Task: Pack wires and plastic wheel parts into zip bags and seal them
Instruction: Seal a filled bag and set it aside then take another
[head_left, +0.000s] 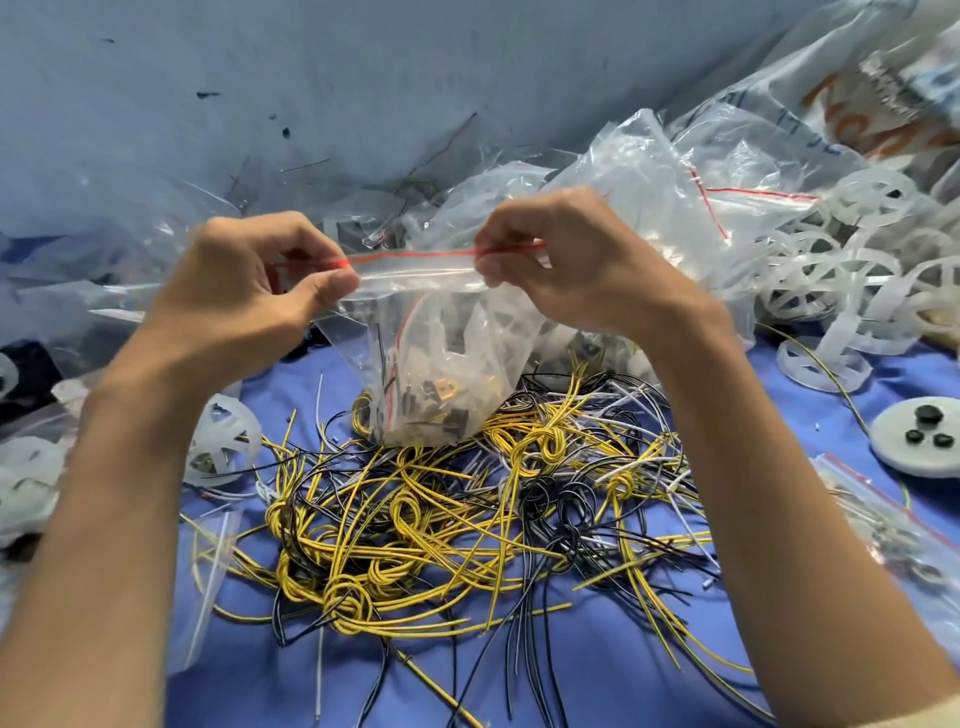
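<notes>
Bag: clear zip bag held upright between both hands, its bottom down on the wires. Small dark and gold parts lie in its lower half.
Left hand: thumb and curled fingers pinch the left end of the red strip.
Right hand: pinches the right end, and the strip runs taut between the two hands.
Seal: I cannot tell whether the track is closed.
Wires: yellow, black and white, knotted in loose bundles and heaped on the blue cloth.
Wheels: pale plastic, piled at right.
Feel: the film is probably thin, soft and slick, and the load light, so the body will likely sag and crumple. The strip looks like the only stiff part.
Hold: best taken at the strip ends, keeping it stretched and pressing along it, with springy wire ends kept below the track.
</notes>
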